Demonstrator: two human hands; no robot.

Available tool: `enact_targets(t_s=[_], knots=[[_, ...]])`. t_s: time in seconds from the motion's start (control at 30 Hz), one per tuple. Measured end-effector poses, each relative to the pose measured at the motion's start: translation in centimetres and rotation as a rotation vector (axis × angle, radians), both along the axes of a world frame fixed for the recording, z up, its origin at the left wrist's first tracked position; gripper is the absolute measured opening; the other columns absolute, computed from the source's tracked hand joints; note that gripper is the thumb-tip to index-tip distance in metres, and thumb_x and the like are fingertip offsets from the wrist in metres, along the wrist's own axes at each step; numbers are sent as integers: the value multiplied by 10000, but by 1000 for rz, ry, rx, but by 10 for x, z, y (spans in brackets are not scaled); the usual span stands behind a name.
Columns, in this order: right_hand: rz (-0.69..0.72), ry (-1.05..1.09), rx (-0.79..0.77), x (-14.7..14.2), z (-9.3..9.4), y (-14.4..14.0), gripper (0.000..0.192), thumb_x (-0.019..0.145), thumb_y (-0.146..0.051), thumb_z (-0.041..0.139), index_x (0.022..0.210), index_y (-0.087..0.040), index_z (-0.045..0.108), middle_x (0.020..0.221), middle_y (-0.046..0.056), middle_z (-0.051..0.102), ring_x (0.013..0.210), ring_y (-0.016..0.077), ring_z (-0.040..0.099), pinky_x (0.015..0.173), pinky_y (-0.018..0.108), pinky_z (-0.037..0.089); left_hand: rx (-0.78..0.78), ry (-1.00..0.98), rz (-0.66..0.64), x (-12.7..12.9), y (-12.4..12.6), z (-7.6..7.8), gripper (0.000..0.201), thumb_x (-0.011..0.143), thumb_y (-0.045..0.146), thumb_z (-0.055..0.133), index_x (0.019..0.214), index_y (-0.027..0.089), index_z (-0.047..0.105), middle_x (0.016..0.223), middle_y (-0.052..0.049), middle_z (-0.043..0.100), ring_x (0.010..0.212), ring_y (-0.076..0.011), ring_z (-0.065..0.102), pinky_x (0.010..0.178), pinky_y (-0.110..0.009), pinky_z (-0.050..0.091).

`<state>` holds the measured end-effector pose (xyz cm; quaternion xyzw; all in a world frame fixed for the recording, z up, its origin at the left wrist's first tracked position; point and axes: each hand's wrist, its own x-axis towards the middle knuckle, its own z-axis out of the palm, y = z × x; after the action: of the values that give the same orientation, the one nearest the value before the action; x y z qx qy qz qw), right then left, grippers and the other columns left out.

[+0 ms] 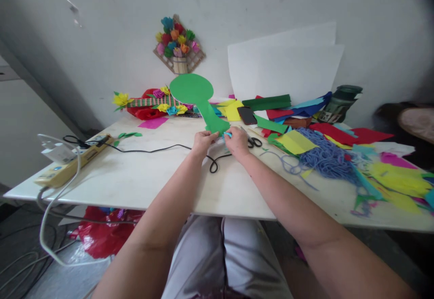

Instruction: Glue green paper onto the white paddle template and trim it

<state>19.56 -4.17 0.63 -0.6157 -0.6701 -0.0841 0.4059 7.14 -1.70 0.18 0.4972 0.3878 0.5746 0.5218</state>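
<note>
Green paper shape (200,98), round on top with a long stem, standing up from the white table (135,177). Held at its foot by the left hand (202,141) and right hand (237,142), both grips pinched on it. Small blue bit (228,134) between the fingers. Black scissors (253,142) just beside, blue yarn (325,156) further right.

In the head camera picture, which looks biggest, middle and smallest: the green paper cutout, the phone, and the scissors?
1. Green paper cutout, held at its lower end by both hands: biggest by far.
2 and 3. Phone and scissors: they look alike in size, the scissors sit nearer and are partly hidden, so I won't rank them.
</note>
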Motion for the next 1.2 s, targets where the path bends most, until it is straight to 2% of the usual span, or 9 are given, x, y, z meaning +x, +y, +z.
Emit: enact_targets(t_s=[0.13, 0.4, 0.87, 1.0, 1.2], knots=[[-25, -3, -34, -1, 2, -2, 117, 738, -166, 521, 790, -142, 623, 821, 95, 643, 766, 210, 554, 671, 299, 375, 10, 2, 7, 0, 0, -1, 382, 453, 316, 781, 418, 142, 444, 401, 40, 410, 419, -55, 372, 438, -220, 290], [59, -114, 6, -4, 2, -14, 138, 781, -205, 514, 798, -162, 643, 888, 96, 628, 816, 210, 546, 627, 294, 357, 12, -58, 46, -1, 1, -2, 434, 401, 311, 799, 413, 153, 395, 399, 59, 379, 412, -45, 364, 443, -210, 328], [210, -200, 67, -6, -2, -16, 208, 813, -243, 480, 779, -177, 675, 872, 73, 616, 872, 200, 504, 712, 300, 385, 69, 1, 46, -8, 8, -9, 392, 462, 339, 776, 423, 142, 439, 414, 44, 398, 433, -55, 371, 440, -208, 287], [200, -70, 65, -8, -5, -10, 187, 779, -203, 505, 703, -173, 674, 834, 78, 593, 862, 201, 490, 751, 319, 403, 67, 32, 82, -6, 6, -8, 394, 483, 328, 769, 414, 148, 425, 407, 50, 359, 439, -61, 372, 439, -210, 270], [82, 202, 157, -7, -14, 4, 96, 685, -211, 604, 666, -187, 694, 920, 84, 554, 879, 200, 521, 808, 341, 424, 128, 94, 142, 0, 3, -7, 418, 529, 347, 739, 399, 158, 390, 405, 56, 299, 439, -62, 328, 437, -216, 236]])
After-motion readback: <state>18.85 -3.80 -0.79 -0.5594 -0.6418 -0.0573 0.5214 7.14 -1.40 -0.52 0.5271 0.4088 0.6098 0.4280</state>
